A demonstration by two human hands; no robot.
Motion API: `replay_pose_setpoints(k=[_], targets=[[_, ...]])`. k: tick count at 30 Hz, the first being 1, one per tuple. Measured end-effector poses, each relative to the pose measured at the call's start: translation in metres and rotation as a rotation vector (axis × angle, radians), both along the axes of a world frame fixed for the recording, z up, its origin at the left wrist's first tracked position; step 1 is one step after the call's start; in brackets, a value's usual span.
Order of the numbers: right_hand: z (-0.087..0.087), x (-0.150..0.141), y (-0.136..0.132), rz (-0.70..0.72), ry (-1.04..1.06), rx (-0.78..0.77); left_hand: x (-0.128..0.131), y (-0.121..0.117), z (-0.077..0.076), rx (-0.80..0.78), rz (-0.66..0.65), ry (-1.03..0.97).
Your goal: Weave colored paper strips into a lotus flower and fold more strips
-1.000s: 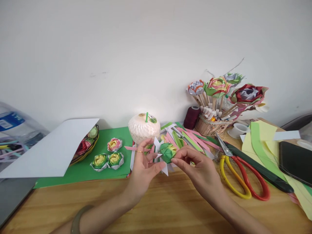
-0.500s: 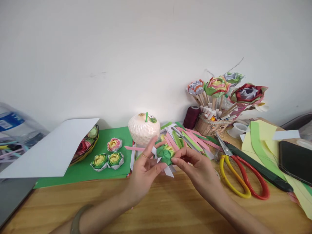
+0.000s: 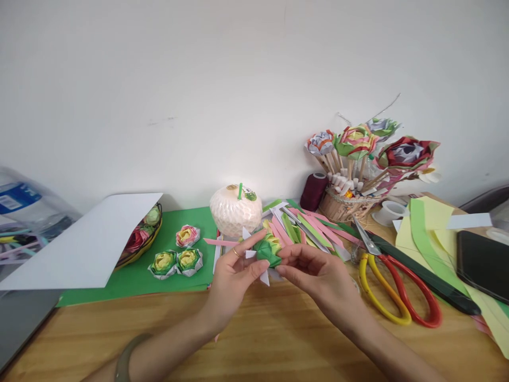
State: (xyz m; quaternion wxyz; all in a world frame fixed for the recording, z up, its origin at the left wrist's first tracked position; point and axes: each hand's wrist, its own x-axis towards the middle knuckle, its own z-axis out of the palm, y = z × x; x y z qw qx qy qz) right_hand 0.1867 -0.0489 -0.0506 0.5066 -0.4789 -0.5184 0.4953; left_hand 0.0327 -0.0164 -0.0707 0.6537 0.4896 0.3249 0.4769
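A green and yellow folded paper flower [image 3: 268, 250] with white paper points sticking out is held up between both hands above the table. My left hand [image 3: 237, 270] pinches its left side, thumb below and fingers behind. On the flower's right edge, the thumb and fingertips of my right hand [image 3: 314, 268] close on the petals. Behind the hands lies a pile of pink, green and white paper strips [image 3: 298, 225]. To the left, finished-looking paper flowers [image 3: 188, 261] with white outer petals rest on green paper [image 3: 175, 286].
A wrapped white coconut [image 3: 235, 212] with a green straw stands behind my left hand. Scissors [image 3: 392, 289] lie at the right, beside a dark phone [image 3: 483, 262]. A basket [image 3: 340, 206] of stemmed paper flowers and a maroon thread spool [image 3: 314, 191] stand against the wall. White paper [image 3: 91, 241] covers part of another basket.
The paper flower has turned a little and shifted slightly left in my hands. My left fingers have regripped it, first lifting and then closing around its side.
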Motion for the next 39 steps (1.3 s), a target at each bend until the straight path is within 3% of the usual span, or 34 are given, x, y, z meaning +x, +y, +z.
replay_pose_setpoints(k=[3, 7, 12, 15, 22, 27, 30, 35, 39], targets=[[0.003, 0.000, 0.001, 0.015, 0.024, -0.037, 0.000, 0.000, 0.000, -0.005, -0.004, 0.018], [0.004, 0.002, -0.001, 0.003, -0.112, 0.002, 0.000, -0.002, 0.004, 0.059, 0.019, 0.056], [0.004, 0.000, -0.007, -0.114, -0.471, 0.265, 0.002, -0.006, 0.009, 0.058, 0.016, 0.108], [0.004, -0.003, -0.010, -0.162, -0.567, 0.377, 0.002, -0.006, 0.009, 0.041, 0.037, 0.126], [0.001, -0.002, -0.009, -0.163, -0.593, 0.374, 0.002, -0.006, 0.009, -0.005, 0.049, 0.139], [-0.001, -0.004, -0.011, -0.214, -0.687, 0.385, 0.005, -0.009, 0.011, 0.085, 0.094, 0.168], [-0.001, -0.006, -0.013, -0.236, -0.598, 0.332, 0.004, -0.011, 0.010, 0.177, 0.107, 0.159], [0.004, -0.004, -0.011, -0.104, -0.179, 0.141, 0.002, -0.011, 0.007, 0.271, 0.116, 0.119], [0.008, 0.000, -0.006, -0.014, 0.009, 0.039, 0.000, -0.010, 0.009, 0.294, 0.113, 0.094]])
